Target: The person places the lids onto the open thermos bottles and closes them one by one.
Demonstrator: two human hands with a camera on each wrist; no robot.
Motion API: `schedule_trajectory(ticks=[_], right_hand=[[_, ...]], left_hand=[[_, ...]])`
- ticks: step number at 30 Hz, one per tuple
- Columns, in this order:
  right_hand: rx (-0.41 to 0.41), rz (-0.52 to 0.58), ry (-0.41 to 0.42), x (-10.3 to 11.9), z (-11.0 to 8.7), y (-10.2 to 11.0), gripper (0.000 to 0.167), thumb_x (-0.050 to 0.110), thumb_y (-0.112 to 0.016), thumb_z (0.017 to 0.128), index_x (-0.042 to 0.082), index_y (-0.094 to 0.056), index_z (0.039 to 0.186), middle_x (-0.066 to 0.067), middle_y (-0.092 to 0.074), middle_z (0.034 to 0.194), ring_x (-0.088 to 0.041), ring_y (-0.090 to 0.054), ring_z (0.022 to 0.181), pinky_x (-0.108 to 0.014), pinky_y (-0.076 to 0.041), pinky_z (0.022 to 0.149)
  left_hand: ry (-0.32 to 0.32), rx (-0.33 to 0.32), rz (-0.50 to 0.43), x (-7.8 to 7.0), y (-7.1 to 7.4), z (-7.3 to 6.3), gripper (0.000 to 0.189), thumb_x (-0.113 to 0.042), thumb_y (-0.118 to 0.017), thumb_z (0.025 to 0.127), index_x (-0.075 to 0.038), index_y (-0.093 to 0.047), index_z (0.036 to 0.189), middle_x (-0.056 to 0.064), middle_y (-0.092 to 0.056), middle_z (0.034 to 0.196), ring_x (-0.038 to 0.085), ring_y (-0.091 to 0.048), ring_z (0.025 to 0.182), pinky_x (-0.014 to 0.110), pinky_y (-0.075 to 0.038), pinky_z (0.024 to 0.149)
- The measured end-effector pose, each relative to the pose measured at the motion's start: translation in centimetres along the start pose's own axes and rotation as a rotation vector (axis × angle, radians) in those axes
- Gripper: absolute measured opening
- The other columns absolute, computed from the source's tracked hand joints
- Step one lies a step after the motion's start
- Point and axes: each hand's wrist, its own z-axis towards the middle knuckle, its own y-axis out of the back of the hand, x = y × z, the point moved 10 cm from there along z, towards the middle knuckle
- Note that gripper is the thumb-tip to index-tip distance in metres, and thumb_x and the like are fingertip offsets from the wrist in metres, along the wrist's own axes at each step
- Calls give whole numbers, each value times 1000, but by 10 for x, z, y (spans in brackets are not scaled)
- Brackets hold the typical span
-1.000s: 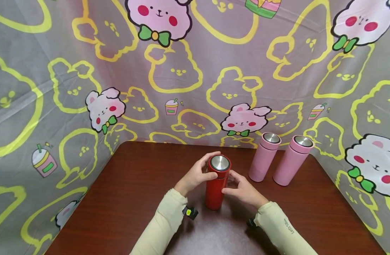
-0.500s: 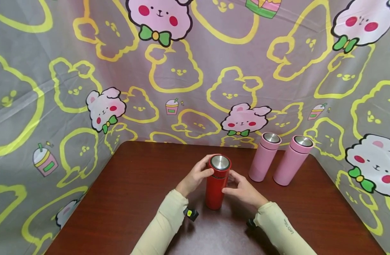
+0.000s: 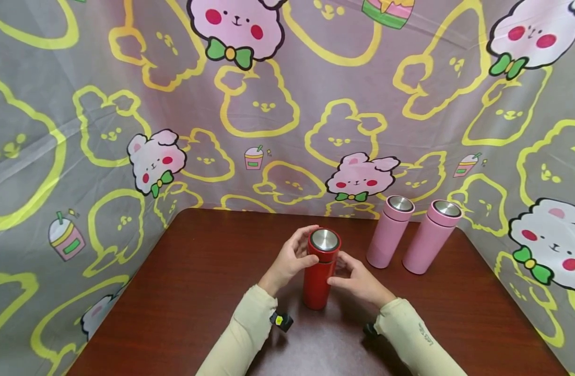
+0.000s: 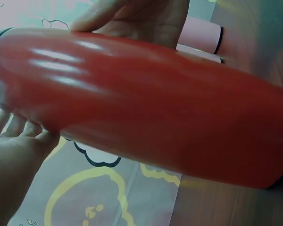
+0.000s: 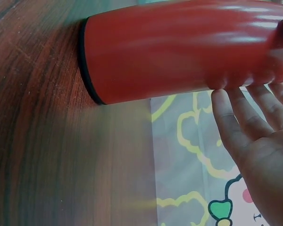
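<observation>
A red thermos [image 3: 317, 284] with a brushed-metal disc on its lid [image 3: 325, 241] stands upright on the table in the head view. My left hand [image 3: 291, 261] grips the lid, its thumb in front and its fingers around the far left side. Lower down, my right hand [image 3: 360, 279] holds the body from the right, thumb at the front and fingers behind. In the left wrist view the red body [image 4: 146, 108] fills the middle, between both hands. Seen from the right wrist, several right fingertips [image 5: 220, 96] press against the body, above its black base ring [image 5: 87, 61].
Two pink thermoses [image 3: 388, 235] [image 3: 430, 240] with metal-topped lids stand close together at the back right of the brown wooden table [image 3: 188, 292]. A grey patterned cloth [image 3: 268, 104] hangs around the table's back and sides.
My left thumb has shifted slightly away along the lid and come back, and the left fingers have re-set around it. The right hand and the thermos body have stayed in place.
</observation>
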Motion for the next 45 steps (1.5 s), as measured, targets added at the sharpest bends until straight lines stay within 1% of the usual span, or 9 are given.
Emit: schedule_trajectory(ticks=[5,12,20,25,29,32,35,41,45], right_hand=[[-4,13,-16,0,0,0,53,4,-70,84,-1,-47,131,-15,-61,116,-27,-59,100,-41,-47,87],[5,23,10,2,1,-1,52,1,-69,83,-3,-47,130,-16,-60,117,-22,-60,99,-42,-48,86],[10,13,30,2,3,-1,54,2,-69,84,-4,-46,132,-17,-58,119,-22,-60,99,-46,-48,86],[2,47,19,-15,4,0,55,2,-68,85,-2,-44,134,-17,-59,120,-22,-60,101,-42,-48,87],[-1,64,15,-33,5,2,57,5,-70,85,3,-45,136,-14,-60,120,-21,-59,103,-37,-48,87],[9,59,8,-24,4,1,57,5,-69,85,1,-44,136,-16,-59,121,-22,-60,103,-39,-48,88],[13,61,-4,-11,3,1,56,3,-69,85,-2,-44,135,-18,-59,121,-22,-60,103,-41,-48,88],[19,65,31,-3,2,0,55,0,-68,84,-6,-44,133,-21,-58,122,-19,-60,102,-33,-48,87],[19,70,35,-5,2,0,55,0,-68,84,-7,-44,133,-22,-57,122,-18,-60,101,-32,-48,87]], left_hand=[[0,-51,-30,1,4,0,76,-35,-77,78,1,-37,132,4,-53,121,18,-51,113,29,-42,92],[-21,46,-70,2,-5,2,55,-27,-52,94,3,-34,137,3,-53,121,19,-48,112,35,-39,95],[17,61,-128,9,-6,3,53,-18,-36,92,4,-34,140,2,-49,129,20,-41,123,43,-25,106],[-19,60,-103,4,-3,3,63,-37,-48,97,7,-34,139,3,-52,127,19,-47,118,37,-37,100],[-1,25,-51,4,3,3,85,-52,-68,81,2,-36,137,3,-52,126,18,-51,110,31,-45,88],[23,11,-37,6,4,4,89,-52,-74,74,1,-37,136,5,-52,127,19,-53,108,30,-46,85],[23,23,-28,6,3,5,86,-50,-74,76,0,-37,137,5,-53,126,19,-53,108,31,-46,86],[4,118,-106,7,-5,7,60,-34,-51,96,4,-35,139,3,-53,125,19,-49,115,38,-39,97],[33,147,-179,10,-11,8,50,-21,-37,94,3,-36,138,2,-52,125,20,-46,117,41,-33,102]])
